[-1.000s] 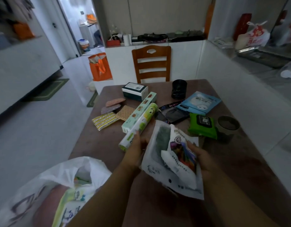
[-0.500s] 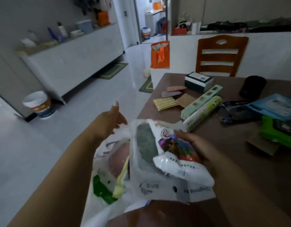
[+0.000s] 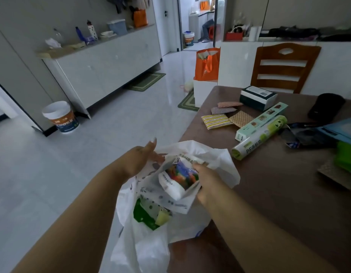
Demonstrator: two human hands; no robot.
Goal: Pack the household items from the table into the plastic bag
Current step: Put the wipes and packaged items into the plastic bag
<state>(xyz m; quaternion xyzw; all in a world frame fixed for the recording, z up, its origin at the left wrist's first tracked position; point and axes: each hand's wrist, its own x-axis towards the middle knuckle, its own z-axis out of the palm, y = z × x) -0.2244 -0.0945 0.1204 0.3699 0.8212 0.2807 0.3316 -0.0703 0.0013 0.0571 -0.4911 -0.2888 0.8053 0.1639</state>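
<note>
A white plastic bag (image 3: 143, 251) hangs open at the table's near left corner, with green and yellow packs inside. My right hand (image 3: 207, 179) grips two white packets (image 3: 176, 180), one with a colourful print, in the bag's mouth. My left hand (image 3: 140, 160) holds the bag's left rim, fingers spread. On the brown table (image 3: 269, 194) lie a green-white roll (image 3: 259, 137), a long mint box (image 3: 262, 121), several flat cloth pads (image 3: 225, 117), a dark green box (image 3: 257, 97), a black pouch (image 3: 325, 108), a blue packet (image 3: 342, 131) and a green wipes pack (image 3: 347, 159).
A wooden chair (image 3: 283, 67) stands at the table's far side. An orange bag (image 3: 207, 64) sits on a white box by the table's far left corner. A white bucket (image 3: 60, 117) stands on the tiled floor beside the long white cabinet (image 3: 103, 69).
My right hand has carried the two packets from the table to the left and down into the bag's mouth. My left hand let go of them and went to the bag's rim.
</note>
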